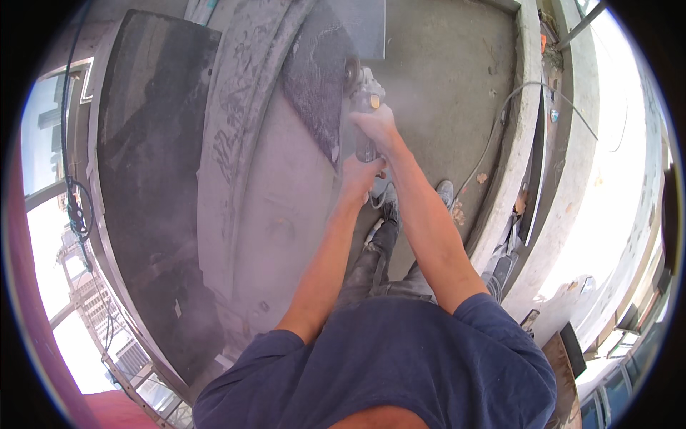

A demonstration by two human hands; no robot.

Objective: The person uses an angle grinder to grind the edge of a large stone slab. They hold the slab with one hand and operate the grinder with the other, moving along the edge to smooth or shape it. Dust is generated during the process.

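Both my hands grip an angle grinder (366, 146) stretched out in front of me. My right hand (376, 129) is wrapped round the body close to its head. Lower down, my left hand (361, 177) closes on the rear end. The grinder's disc (352, 70) is at the right edge of a dark stone slab (312, 82), and pale dust hangs around it. Dust blurs the exact point of contact. The slab tapers toward me to a corner near the grinder's rear.
A raised, curved concrete ledge (246, 107) runs along the left, beside a long dark panel (153, 143). A flat grey sheet (366, 28) lies beyond the disc. At right, a cable (493, 132) crosses the floor to a concrete curb (525, 136). My shoes (389, 204) stand below the grinder.
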